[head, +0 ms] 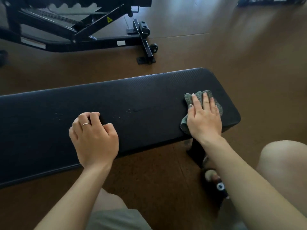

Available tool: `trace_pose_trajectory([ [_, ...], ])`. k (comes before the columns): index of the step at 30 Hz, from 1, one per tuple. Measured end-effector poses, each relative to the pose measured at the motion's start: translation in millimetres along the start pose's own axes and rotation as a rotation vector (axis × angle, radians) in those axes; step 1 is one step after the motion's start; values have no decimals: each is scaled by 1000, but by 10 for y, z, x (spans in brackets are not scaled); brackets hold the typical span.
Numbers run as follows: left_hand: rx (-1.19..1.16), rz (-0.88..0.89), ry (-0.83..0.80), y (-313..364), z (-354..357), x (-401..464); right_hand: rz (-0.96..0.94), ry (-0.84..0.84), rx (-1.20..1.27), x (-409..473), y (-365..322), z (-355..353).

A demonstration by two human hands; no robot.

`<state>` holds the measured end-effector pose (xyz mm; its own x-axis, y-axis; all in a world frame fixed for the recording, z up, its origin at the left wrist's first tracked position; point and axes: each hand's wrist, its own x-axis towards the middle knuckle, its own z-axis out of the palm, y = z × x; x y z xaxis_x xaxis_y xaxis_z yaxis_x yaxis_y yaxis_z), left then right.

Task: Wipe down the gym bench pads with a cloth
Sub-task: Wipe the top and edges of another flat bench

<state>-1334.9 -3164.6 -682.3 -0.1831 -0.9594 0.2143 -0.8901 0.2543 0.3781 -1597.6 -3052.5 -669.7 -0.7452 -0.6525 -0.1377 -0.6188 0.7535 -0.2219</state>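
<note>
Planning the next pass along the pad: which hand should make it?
The right hand. It already lies flat on the grey cloth at the bench pad's right end. The left hand rests mid-pad with curled fingers, holding nothing.

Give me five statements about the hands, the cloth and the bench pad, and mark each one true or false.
1. The right hand lies flat on a grey cloth on the bench pad. True.
2. The cloth is near the left end of the pad. False: it is near the right end.
3. The left hand holds a spray bottle. False: it rests on the pad with fingers curled, holding nothing.
4. A ring shows on a finger of the left hand. True.
5. Small droplets show on the pad between the hands. True.
</note>
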Motion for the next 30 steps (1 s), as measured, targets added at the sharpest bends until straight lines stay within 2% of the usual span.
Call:
trace_pose_trajectory([
  [2, -4, -4, 1, -2, 7, 1, 54, 29, 12, 16, -199, 65],
  [3, -1, -6, 2, -4, 11, 2, 3, 40, 13, -61, -369, 121],
  [7, 22, -18, 0, 25, 6, -10, -454, -56, 62, -594, -1049, 353],
  [9, 14, -30, 6, 23, 5, -6, -605, -114, 34, -650, -1110, 347],
  [11, 0, -40, 9, 16, 0, -14, -685, -99, -26, -471, -919, 281],
  [13, -11, -42, 17, 30, -5, -22, -591, -29, -47, -116, -592, 175],
  [17, 8, -69, 26, 55, 12, -21, -142, -28, -30, 383, -39, -40],
  [19, 15, -74, 31, 65, 18, -26, -104, -26, -9, 321, -158, 1],
  [21, 18, -83, 38, 68, 28, -23, -258, -24, -4, 102, -488, 102],
  [24, 9, -91, 50, 64, 40, -14, -654, -127, -20, -266, -1028, 258],
  [27, 15, -90, 50, 69, 33, -26, -977, -222, -90, -312, -1155, 271],
  [29, 15, -98, 46, 72, 28, -24, -1041, -185, -114, -11, -975, 200],
  [30, 12, -106, 46, 72, 27, -20, -988, -143, -122, 201, -852, 148],
])
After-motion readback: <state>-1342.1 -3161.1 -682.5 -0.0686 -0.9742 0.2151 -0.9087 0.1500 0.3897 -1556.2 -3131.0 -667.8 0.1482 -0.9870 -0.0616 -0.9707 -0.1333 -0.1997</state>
